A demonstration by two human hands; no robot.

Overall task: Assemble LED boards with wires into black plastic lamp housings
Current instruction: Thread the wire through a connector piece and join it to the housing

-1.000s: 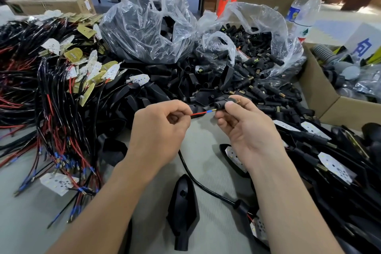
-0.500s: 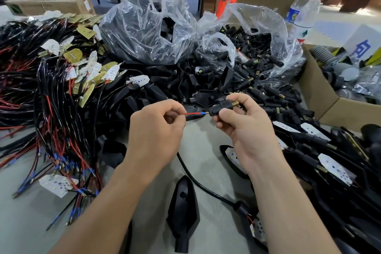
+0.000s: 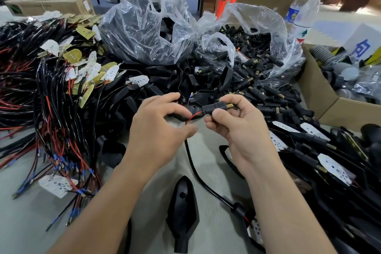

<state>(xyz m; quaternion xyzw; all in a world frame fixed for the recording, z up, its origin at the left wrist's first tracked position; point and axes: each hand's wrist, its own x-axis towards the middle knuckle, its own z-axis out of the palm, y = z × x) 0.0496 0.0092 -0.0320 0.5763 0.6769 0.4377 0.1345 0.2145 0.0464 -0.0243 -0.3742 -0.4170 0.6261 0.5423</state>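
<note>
Grey workbench point(image 3: 20, 229) in a cluttered workshop. At centre frame I see the right hand point(image 3: 243, 136) pinching a black stem point(image 3: 214, 107) btwn thumb and fingertips, brass end pointing right. A red wire point(image 3: 193, 115) leaves its left end and loops down to the left hand point(image 3: 158, 130) thumb. Fingers there are loosely curled, can't tell if gripping. Black housing point(image 3: 183, 212) lies bottom centre, apart from both hands. Wire bundles point(image 3: 51, 130) w/ LED boards point(image 3: 55, 185) at left, clear bags point(image 3: 148, 27) upper centre.
</note>
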